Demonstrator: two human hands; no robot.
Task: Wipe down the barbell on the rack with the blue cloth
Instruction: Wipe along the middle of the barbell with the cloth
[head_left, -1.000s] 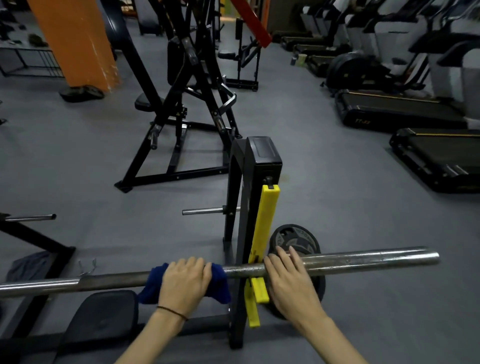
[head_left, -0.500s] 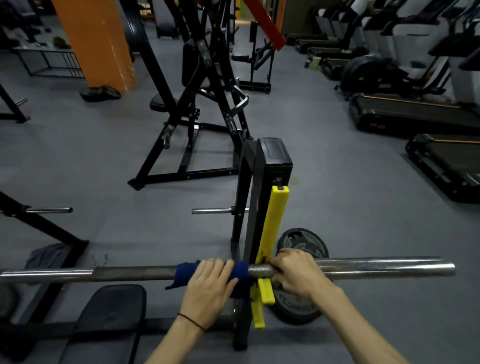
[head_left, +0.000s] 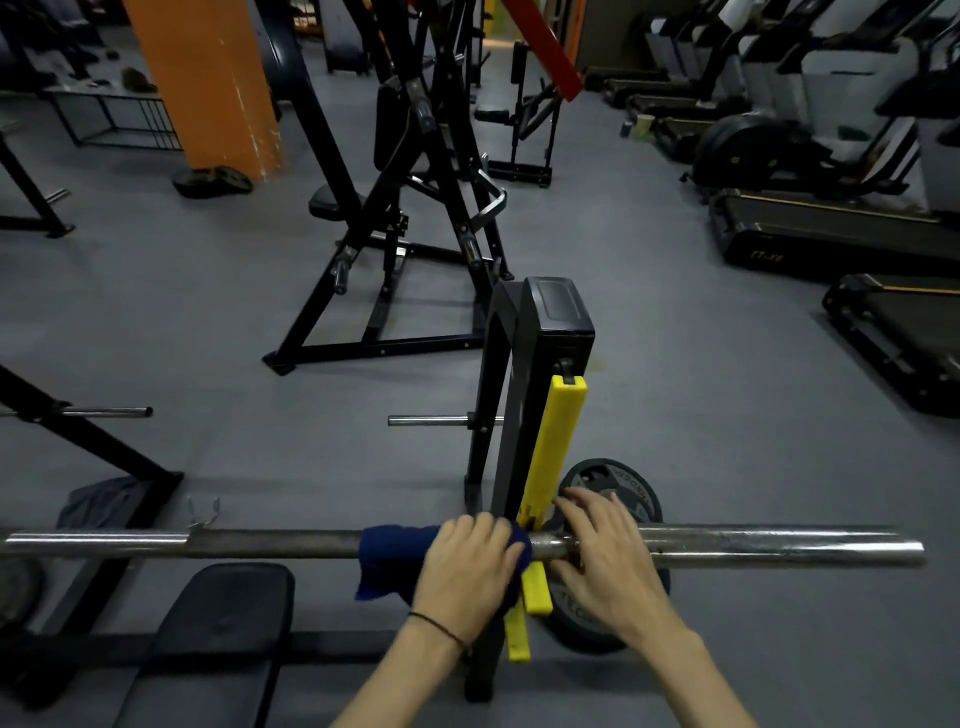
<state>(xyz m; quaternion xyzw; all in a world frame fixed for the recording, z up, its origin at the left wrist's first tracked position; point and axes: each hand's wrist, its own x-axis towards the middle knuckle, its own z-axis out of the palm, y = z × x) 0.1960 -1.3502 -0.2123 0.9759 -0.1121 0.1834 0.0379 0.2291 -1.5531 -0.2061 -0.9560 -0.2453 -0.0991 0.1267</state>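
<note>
A long steel barbell (head_left: 779, 545) lies horizontally across the black rack upright (head_left: 545, 332) with its yellow hook strip (head_left: 558, 441). The blue cloth (head_left: 389, 558) is wrapped around the bar just left of the upright. My left hand (head_left: 467, 566) is closed over the cloth and bar, a dark band on its wrist. My right hand (head_left: 602, 556) rests on the bar right of the yellow strip, its fingers loosely curled over the collar.
A black weight plate (head_left: 618, 483) leans on the floor behind the bar. A black bench pad (head_left: 218, 634) sits below the bar at left. Black exercise frames (head_left: 395, 234) stand ahead, treadmills (head_left: 831, 228) at right, an orange pillar (head_left: 208, 83) far left.
My left hand has slid the blue cloth rightward along the bar up to the rack upright. My right hand has stayed on the bar by the yellow strip, its fingers loosening.
</note>
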